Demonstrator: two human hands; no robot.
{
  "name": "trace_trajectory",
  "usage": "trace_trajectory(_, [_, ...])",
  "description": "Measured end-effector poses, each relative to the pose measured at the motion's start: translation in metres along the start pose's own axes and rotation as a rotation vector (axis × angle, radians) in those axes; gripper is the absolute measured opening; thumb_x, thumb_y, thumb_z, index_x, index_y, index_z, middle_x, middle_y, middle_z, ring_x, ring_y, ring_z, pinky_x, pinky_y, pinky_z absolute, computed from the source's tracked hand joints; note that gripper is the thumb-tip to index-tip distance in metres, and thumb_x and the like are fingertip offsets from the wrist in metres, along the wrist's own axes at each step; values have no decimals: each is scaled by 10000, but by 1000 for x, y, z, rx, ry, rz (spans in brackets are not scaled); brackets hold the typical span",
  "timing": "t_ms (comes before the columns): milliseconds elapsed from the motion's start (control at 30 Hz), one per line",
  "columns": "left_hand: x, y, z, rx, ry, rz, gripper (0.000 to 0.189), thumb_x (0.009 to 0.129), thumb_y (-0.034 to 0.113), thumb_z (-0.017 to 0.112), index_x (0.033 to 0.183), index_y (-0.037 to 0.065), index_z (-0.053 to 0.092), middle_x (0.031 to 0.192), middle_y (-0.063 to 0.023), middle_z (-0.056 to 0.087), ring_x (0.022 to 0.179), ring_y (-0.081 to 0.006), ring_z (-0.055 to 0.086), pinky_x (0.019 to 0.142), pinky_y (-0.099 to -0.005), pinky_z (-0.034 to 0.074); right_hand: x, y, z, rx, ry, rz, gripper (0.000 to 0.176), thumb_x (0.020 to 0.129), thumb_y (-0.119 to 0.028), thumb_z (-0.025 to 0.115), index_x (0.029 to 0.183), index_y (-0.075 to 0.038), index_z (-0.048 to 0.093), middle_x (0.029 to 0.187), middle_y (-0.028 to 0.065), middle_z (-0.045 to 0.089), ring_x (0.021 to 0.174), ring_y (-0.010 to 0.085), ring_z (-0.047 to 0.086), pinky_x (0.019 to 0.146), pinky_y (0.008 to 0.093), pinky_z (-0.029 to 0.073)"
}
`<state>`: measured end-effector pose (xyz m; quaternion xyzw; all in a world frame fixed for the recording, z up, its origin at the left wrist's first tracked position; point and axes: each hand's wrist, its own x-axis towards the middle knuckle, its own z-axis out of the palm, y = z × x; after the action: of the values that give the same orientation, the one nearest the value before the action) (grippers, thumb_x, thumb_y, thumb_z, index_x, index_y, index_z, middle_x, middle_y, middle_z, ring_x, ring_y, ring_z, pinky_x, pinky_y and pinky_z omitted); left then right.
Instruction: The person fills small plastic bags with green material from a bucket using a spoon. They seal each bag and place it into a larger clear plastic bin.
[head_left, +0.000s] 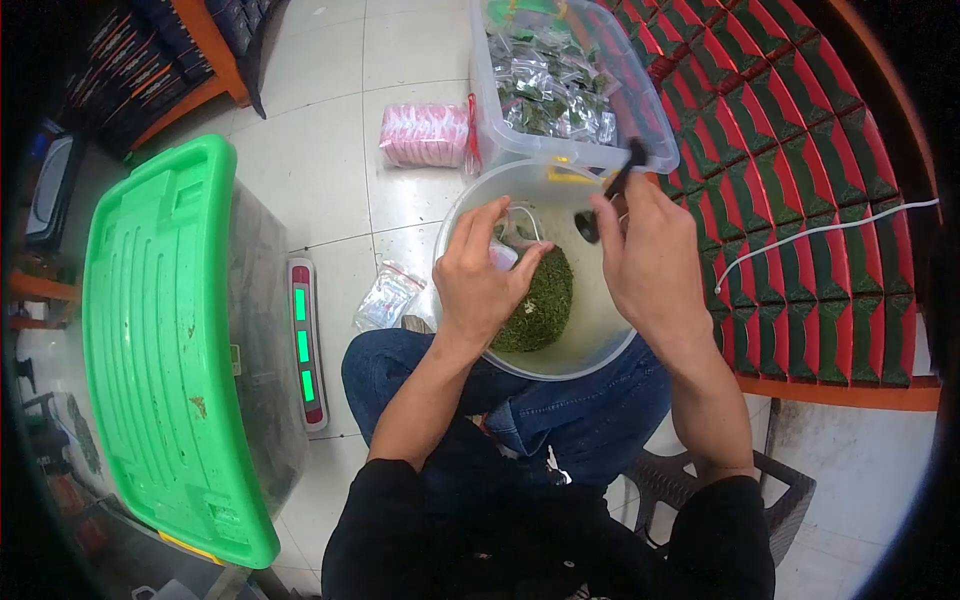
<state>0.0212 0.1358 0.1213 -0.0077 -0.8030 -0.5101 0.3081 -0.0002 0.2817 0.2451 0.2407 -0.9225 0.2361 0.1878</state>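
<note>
A round translucent bucket (603, 305) stands at my lap with a heap of chopped dried green leaves (540, 308) inside. Over its left side, my left hand (478, 275) is closed on a small clear zip bag (520, 222), thumb and fingers curved about the bag's sides. What the bag contains is hard to make out. My right hand (650, 265), above the right side of the bucket, grips a small black spoon (588, 228). The spoon's rounded end points down toward the bucket, and the other end sticks up past the fingers. My right fingers partly hide the spoon.
Behind the bucket, a clear tub (645, 135) holds many filled small bags (560, 90). Left of it lies a pink-and-white pack (425, 135). Plastic bags (390, 297), a scale (307, 345) and a green-lidded bin (165, 350) are leftward. Red-and-green boxes (800, 190) and a white cable (820, 232) are at right.
</note>
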Motion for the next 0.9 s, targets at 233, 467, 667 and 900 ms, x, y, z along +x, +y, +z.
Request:
trace_trajectory(233, [8,-3,-13,-73,-45,7,461,727,98,873,1132,0,675,1002,-146,707,950,-272,696,839,-356,556,-24,32,41,-38,-30,-265,181,840,-125,753,1006,-75,701,993,108,617,856,308,611,763,362,447])
trace_trajectory(467, [3,-5,-15,-656,-205,-350,130,930,99,713,998,-11,712,844,-66,707,561,-72,593,488,-222,469,-39,39,44,711,-19,191,234,884,15,649,1109,-50,647,877,24,627,816,127,580,762,271,412])
trace_trajectory(667, [-1,3,-10,-719,-279,-519,152,950,142,708,967,-8,725,751,-27,671,495,-38,545,429,-197,414,-42,41,46,887,-88,302,349,908,13,633,1245,-26,549,888,10,606,807,64,547,740,232,413])
trace_trajectory(900, [-4,3,-5,-810,-258,-473,172,969,161,689,932,-4,718,704,-4,632,489,-41,534,432,-201,421,-35,26,57,1046,-117,372,396,890,10,691,1258,-19,547,893,19,635,810,74,583,719,227,462])
